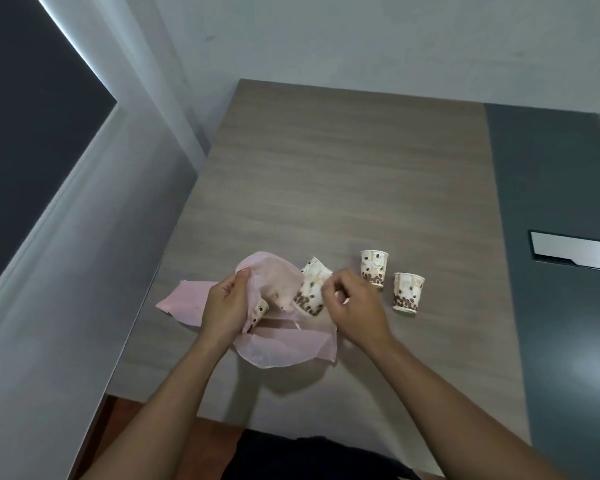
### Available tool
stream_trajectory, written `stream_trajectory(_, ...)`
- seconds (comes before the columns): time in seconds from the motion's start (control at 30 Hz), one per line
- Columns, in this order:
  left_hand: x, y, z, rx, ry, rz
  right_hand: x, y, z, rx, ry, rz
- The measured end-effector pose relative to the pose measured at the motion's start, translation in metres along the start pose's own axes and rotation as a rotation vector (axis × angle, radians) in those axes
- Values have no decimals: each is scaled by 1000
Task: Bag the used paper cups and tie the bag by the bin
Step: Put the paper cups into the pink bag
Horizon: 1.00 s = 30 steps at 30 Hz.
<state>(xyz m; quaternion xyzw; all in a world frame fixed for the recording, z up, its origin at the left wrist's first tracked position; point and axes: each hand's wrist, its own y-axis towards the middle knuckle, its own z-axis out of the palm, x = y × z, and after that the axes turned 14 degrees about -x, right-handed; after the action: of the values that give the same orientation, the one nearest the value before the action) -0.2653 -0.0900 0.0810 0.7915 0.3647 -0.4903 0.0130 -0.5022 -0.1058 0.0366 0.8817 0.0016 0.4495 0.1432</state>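
A thin pink plastic bag (pixel 284 348) lies open on the wooden table (pixel 343 174). My left hand (pixel 227 306) grips the bag's left rim and holds the mouth up. My right hand (pixel 352 306) holds a tilted paper cup (pixel 310 289) with a coffee-bean print at the bag's mouth, its base pointing into the bag. Another cup (pixel 260 310) shows partly inside the bag, beside my left hand. Two more cups stand upright on the table to the right, one (pixel 373 268) nearer the bag and one (pixel 407 292) further right.
The table's right part is a dark grey panel (pixel 551 237) with a metal cable-hatch lid (pixel 575 251). A white wall and a dark window run along the left. The table's near edge is just below the bag. No bin is in view.
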Motion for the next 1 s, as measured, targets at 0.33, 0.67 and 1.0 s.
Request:
stream_trajectory(0.33, -17, -18, 4, 97, 3, -48, 10, -52, 78, 580, 23, 23)
stream_trajectory(0.67, 10, -17, 20, 86, -5, -147, -28, -63, 62, 493, 23, 113)
stream_trajectory(1.0, 6, -10, 26, 62, 125, -158, -122, -68, -2, -70, -282, 617)
